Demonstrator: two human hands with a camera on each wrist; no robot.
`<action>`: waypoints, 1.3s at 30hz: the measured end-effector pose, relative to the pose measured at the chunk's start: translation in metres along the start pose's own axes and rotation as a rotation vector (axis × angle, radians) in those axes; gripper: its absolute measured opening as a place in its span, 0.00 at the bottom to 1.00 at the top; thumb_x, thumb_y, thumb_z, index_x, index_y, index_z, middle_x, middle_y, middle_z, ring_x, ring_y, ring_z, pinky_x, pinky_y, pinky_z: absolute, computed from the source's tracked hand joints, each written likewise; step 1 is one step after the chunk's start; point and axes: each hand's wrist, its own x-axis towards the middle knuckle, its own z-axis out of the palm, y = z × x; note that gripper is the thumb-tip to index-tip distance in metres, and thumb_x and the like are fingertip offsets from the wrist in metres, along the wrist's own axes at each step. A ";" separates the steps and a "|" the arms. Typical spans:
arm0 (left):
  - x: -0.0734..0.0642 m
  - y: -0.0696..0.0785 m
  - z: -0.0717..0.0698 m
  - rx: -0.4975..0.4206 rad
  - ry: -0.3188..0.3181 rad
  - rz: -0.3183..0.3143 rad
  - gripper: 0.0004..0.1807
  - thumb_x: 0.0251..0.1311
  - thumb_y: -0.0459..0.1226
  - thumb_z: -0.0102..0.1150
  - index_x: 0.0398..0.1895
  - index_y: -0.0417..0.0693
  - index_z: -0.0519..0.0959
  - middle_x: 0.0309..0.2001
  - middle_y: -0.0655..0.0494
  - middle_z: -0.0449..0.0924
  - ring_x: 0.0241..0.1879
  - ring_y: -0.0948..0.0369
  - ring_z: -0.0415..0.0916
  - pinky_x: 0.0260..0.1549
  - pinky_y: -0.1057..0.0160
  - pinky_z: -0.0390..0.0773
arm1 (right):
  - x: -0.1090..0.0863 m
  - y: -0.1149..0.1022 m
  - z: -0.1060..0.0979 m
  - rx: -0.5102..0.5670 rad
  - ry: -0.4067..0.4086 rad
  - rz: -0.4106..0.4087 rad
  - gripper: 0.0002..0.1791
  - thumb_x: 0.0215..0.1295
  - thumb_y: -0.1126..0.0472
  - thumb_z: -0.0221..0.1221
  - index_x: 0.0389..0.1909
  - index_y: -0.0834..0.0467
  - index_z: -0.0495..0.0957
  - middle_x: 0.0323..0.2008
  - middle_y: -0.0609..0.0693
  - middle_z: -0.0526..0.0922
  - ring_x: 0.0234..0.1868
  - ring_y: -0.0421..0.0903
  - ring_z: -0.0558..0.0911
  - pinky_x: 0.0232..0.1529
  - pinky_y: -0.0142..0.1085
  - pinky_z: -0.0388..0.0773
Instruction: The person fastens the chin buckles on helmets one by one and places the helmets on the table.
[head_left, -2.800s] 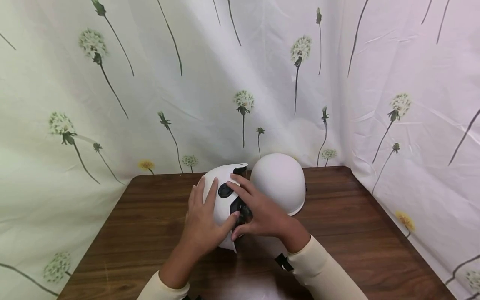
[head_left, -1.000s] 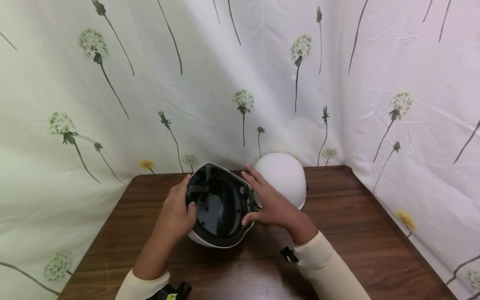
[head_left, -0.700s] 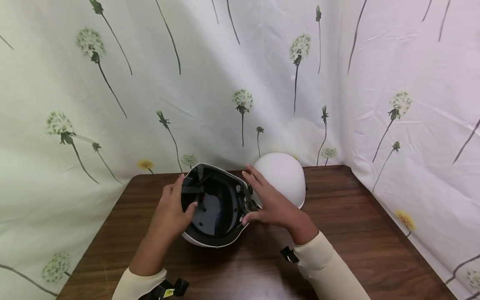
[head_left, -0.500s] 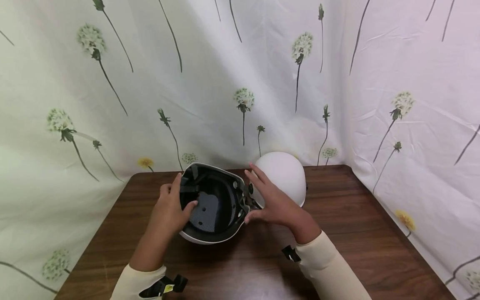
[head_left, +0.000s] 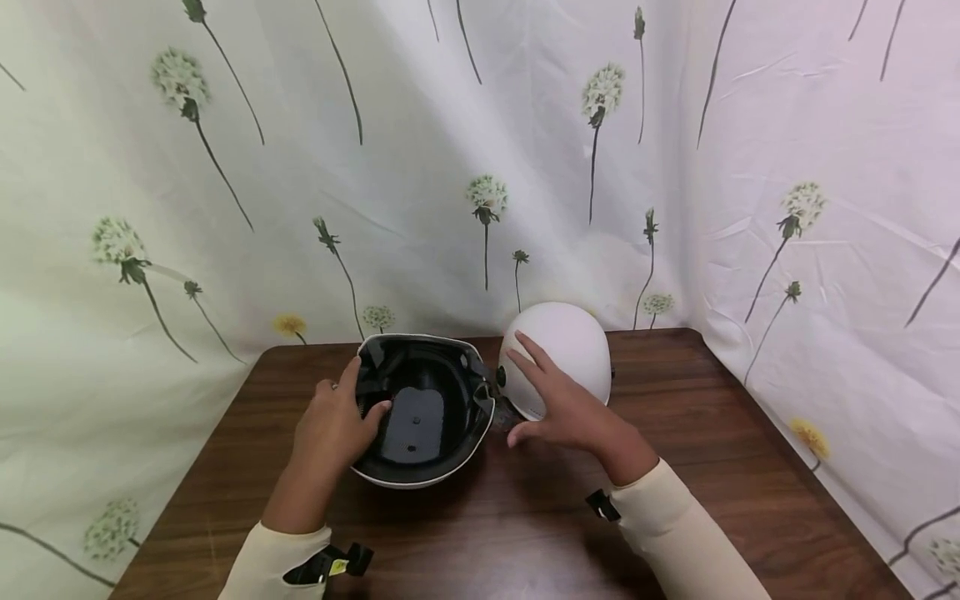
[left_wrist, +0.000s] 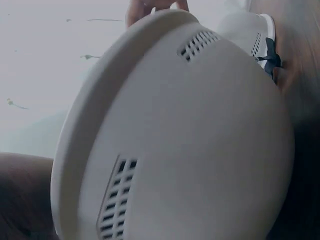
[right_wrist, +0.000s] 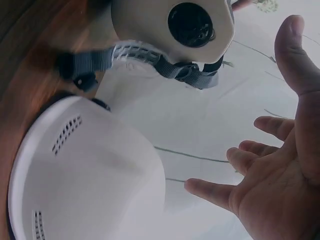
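A white helmet [head_left: 416, 417] lies upturned on the table, its black padded inside facing up. My left hand [head_left: 330, 425] grips its left rim, thumb inside and fingers outside. Vent slots show on its white shell [left_wrist: 200, 125] in the left wrist view. A chin strap [right_wrist: 135, 55] hangs from its side, below a black round disc [right_wrist: 190, 25]. My right hand [head_left: 566, 408], fingers spread and holding nothing, hovers in front of a second white helmet [head_left: 562, 354], which rests dome up to the right.
The dark wooden table [head_left: 480, 542] runs back to a white curtain [head_left: 420, 167] printed with dandelions, which also hangs along both sides. Both helmets stand close together near the table's far edge.
The first helmet has been turned from its side to opening up, then lowered and levelled on the table. My right hand has let go of it and moved right; my left still grips the rim.
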 end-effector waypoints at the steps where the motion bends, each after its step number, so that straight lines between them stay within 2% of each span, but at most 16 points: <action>1: 0.000 -0.001 0.001 0.000 0.001 0.000 0.47 0.75 0.48 0.66 0.87 0.40 0.56 0.66 0.16 0.70 0.63 0.24 0.77 0.51 0.27 0.83 | -0.001 0.001 -0.001 -0.001 0.005 0.003 0.71 0.47 0.43 0.84 0.88 0.57 0.54 0.91 0.54 0.43 0.85 0.61 0.63 0.71 0.56 0.78; 6: 0.003 -0.006 0.004 -0.004 -0.010 -0.007 0.40 0.76 0.49 0.66 0.83 0.41 0.65 0.65 0.18 0.73 0.61 0.25 0.79 0.49 0.28 0.82 | -0.005 0.005 -0.006 0.015 0.015 0.014 0.70 0.49 0.43 0.84 0.89 0.54 0.54 0.91 0.54 0.43 0.84 0.62 0.65 0.68 0.56 0.80; 10: 0.007 -0.007 0.006 -0.024 -0.031 -0.015 0.42 0.75 0.49 0.67 0.83 0.39 0.63 0.74 0.17 0.61 0.60 0.20 0.77 0.52 0.25 0.80 | -0.007 0.008 -0.007 0.026 0.013 0.027 0.68 0.51 0.43 0.83 0.89 0.52 0.55 0.91 0.52 0.42 0.84 0.63 0.65 0.67 0.56 0.80; 14: 0.012 -0.004 0.009 0.006 0.023 0.012 0.44 0.73 0.48 0.69 0.82 0.36 0.62 0.81 0.19 0.50 0.70 0.18 0.66 0.61 0.19 0.72 | -0.007 0.010 -0.008 0.025 0.012 0.036 0.67 0.52 0.43 0.82 0.89 0.51 0.55 0.92 0.49 0.40 0.84 0.62 0.65 0.67 0.56 0.80; 18: 0.015 0.003 0.010 0.053 0.091 0.063 0.41 0.72 0.46 0.72 0.79 0.34 0.68 0.78 0.23 0.57 0.78 0.23 0.55 0.68 0.17 0.62 | -0.006 0.008 -0.012 0.027 0.025 0.028 0.65 0.54 0.42 0.81 0.89 0.51 0.56 0.92 0.49 0.40 0.85 0.62 0.63 0.67 0.57 0.80; 23: 0.017 0.008 0.015 0.058 0.143 0.133 0.38 0.69 0.43 0.75 0.76 0.36 0.72 0.73 0.25 0.66 0.73 0.25 0.62 0.67 0.19 0.64 | -0.006 0.004 -0.019 0.057 0.049 0.031 0.63 0.56 0.42 0.80 0.88 0.52 0.57 0.92 0.49 0.40 0.87 0.63 0.58 0.71 0.59 0.76; 28: 0.016 0.007 0.019 0.025 0.181 0.191 0.38 0.66 0.41 0.77 0.76 0.39 0.74 0.71 0.29 0.70 0.69 0.28 0.71 0.69 0.19 0.65 | -0.005 0.001 -0.023 0.078 0.055 0.036 0.61 0.56 0.45 0.80 0.88 0.53 0.58 0.91 0.52 0.41 0.88 0.65 0.55 0.74 0.62 0.73; 32: 0.015 0.007 0.019 0.013 0.159 0.225 0.40 0.65 0.40 0.78 0.78 0.39 0.72 0.73 0.29 0.69 0.68 0.28 0.75 0.72 0.16 0.57 | -0.004 0.001 -0.023 0.093 0.051 0.029 0.61 0.56 0.45 0.80 0.87 0.54 0.59 0.91 0.52 0.42 0.88 0.64 0.54 0.76 0.63 0.70; 39: 0.016 0.004 0.022 0.019 0.101 0.208 0.46 0.66 0.42 0.78 0.83 0.42 0.65 0.73 0.28 0.68 0.61 0.26 0.81 0.73 0.13 0.48 | -0.006 0.007 -0.020 0.117 0.041 0.026 0.59 0.57 0.41 0.78 0.87 0.53 0.61 0.91 0.51 0.43 0.89 0.62 0.52 0.77 0.65 0.69</action>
